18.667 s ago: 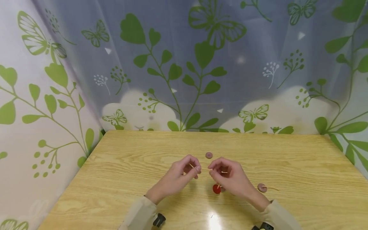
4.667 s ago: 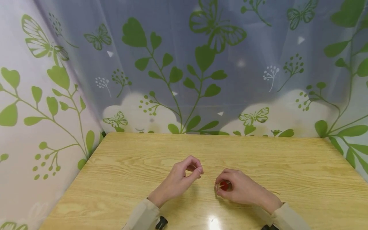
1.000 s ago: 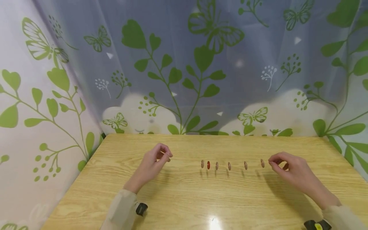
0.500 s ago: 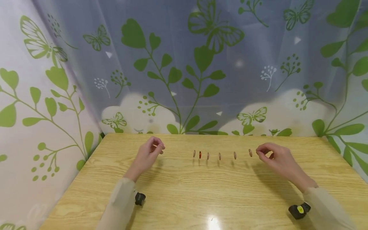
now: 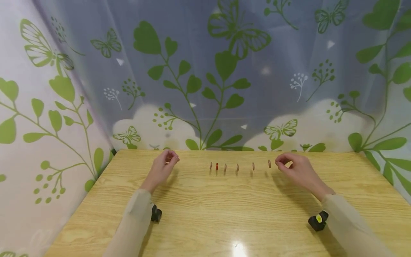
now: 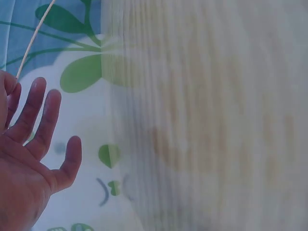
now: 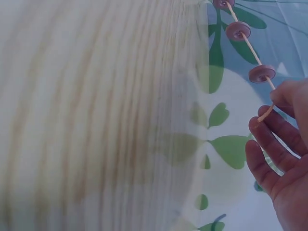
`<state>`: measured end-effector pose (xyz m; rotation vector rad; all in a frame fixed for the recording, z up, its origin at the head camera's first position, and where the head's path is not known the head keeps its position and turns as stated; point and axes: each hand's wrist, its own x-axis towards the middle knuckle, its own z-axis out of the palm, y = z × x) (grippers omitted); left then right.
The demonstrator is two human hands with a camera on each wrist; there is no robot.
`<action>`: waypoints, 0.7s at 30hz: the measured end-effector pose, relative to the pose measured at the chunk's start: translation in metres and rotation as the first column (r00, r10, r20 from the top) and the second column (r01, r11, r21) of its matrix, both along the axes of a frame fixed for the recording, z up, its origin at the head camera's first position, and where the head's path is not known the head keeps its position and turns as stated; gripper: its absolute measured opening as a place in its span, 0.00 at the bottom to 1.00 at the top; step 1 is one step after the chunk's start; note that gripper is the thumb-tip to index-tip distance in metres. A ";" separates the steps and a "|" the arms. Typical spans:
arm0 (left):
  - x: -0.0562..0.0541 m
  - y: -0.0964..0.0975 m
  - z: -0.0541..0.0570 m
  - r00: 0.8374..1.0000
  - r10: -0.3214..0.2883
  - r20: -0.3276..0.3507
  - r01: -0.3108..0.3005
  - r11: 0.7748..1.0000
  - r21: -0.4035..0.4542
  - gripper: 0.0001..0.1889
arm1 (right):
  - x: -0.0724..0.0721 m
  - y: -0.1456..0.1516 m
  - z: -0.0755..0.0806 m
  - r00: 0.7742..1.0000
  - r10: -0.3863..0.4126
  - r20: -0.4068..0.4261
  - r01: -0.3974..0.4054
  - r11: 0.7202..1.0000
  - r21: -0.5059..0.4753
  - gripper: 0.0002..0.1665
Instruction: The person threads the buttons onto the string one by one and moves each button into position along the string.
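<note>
Stretched across the space between my two hands is a thin tan string (image 7: 253, 50) with buttons threaded on it. One button is red (image 5: 217, 166); several brownish-pink buttons (image 5: 237, 167) are spread along the line, most of them right of the red one. My left hand (image 5: 162, 166) pinches the left end of the string between thumb and forefinger. At the other end my right hand (image 5: 297, 169) pinches it too, and a short tail crosses the lower fingers in the right wrist view. The row hangs above the table, casting small shadows.
A wood-grain table (image 5: 199, 217) lies below both hands. Behind it hangs a blue and white curtain (image 5: 179, 89) with green leaves and butterflies. Black wrist devices sit at the left sleeve (image 5: 133, 214) and the right sleeve (image 5: 343, 210).
Earlier, loose buttons lay on the table and the right hand held the red one. Over the last second, both hands carried the strung row leftward and toward the table's back edge.
</note>
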<state>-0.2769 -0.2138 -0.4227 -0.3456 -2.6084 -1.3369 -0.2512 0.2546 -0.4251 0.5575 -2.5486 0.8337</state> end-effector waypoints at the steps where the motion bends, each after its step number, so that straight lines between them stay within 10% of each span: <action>1: -0.002 0.000 0.000 1.000 0.004 -0.002 -0.004 1.000 -0.011 0.07 | -0.002 0.000 0.000 1.000 -0.003 0.016 0.003 1.000 -0.003 0.04; 21: -0.022 -0.002 -0.012 0.991 -0.091 0.095 0.102 0.987 -0.126 0.08 | -0.027 0.003 -0.015 0.971 0.006 0.238 -0.007 1.000 0.003 0.06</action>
